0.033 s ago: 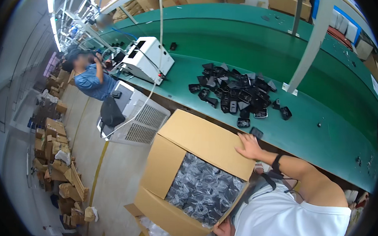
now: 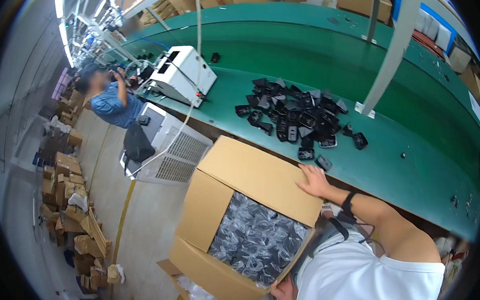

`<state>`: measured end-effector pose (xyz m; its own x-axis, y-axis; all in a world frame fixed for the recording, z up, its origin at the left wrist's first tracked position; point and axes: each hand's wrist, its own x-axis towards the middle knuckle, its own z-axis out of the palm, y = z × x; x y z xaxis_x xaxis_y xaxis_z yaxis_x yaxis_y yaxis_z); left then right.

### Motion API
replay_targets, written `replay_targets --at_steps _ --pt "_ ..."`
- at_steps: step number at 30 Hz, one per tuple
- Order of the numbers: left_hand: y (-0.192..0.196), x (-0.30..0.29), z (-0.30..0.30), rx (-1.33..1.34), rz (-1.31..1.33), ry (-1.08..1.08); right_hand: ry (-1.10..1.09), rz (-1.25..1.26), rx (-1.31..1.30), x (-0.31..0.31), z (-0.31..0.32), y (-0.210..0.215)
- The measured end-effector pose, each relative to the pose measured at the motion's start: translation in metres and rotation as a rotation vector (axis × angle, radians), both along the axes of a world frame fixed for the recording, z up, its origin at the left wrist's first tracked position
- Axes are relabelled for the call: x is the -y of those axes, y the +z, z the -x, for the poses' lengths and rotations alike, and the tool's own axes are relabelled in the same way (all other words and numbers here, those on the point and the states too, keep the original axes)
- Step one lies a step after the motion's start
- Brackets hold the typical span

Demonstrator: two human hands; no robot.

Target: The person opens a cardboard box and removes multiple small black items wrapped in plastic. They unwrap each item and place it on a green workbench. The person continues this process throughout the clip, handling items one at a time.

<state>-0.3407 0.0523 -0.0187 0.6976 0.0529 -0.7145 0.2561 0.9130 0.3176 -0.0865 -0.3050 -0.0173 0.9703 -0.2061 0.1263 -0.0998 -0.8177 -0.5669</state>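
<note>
The person wears a plain white shirt [image 2: 371, 282] in loose, softly creased cloth. Its edge lies high on the right arm [image 2: 393, 226], near the shoulder, leaving the arm bare below. A black band [image 2: 348, 205] circles the forearm, just above the bare right hand [image 2: 314, 182]. A second black strap [image 2: 340, 227] shows beside the shirt. The left hand [image 2: 284, 290] is bare too.
</note>
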Motion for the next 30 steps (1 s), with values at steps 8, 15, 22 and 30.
replay_targets --at_steps 8,15,22,30 --pt "0.042 0.001 -0.004 0.028 -0.028 -0.220 -0.197 -0.093 -0.010 0.034 0.012 0.053" --pt "0.063 -0.004 -0.010 0.003 -0.061 -0.152 -0.323 -0.184 -0.183 0.017 0.023 0.080" --pt "0.060 -0.005 -0.004 0.008 -0.099 -0.098 -0.260 -0.276 -0.196 0.000 0.028 0.049" --pt "0.055 -0.008 -0.005 -0.008 -0.109 -0.108 -0.181 -0.356 -0.240 -0.017 0.029 0.037"
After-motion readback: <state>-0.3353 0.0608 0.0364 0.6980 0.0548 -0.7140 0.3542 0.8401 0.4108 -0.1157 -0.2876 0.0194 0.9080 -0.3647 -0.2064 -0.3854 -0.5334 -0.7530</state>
